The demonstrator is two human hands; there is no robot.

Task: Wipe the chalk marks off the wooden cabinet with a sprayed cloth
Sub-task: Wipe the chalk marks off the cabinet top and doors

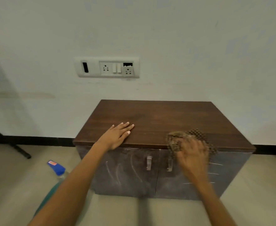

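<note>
While rubbing along the near edge of the wooden cabinet (150, 116) top, keep the cloth (177, 141) bunched flat against the wood and press evenly, working in short overlapping passes rather than one long sweep. Judging by the streaks on the front, move down to the doors next: pale chalk marks (116, 175) looping across the left door, more thin strokes on the right door, none cleared yet by the look of it. Wipe around the two metal handles (148, 163) instead of dragging over them. Turn to a fresh damp face of the cloth once chalky, to avoid smearing dust back into the dark grain. Brace with the other palm to stop the cabinet shifting.

Right hand (192, 154): smeared by motion blur, at the near right edge of the top, above the right door. Seemingly closed round the checked cloth, fingers curled into it, though too blurred to tell exactly.

Left hand (116, 136): spread flat, fingers straight and nearly together, palm down on the near left part of the top, holding nothing.

Spray bottle (57, 168): on the floor to the left, well apart from both hands. Worth reaching for only with the cloth gone dry.
</note>
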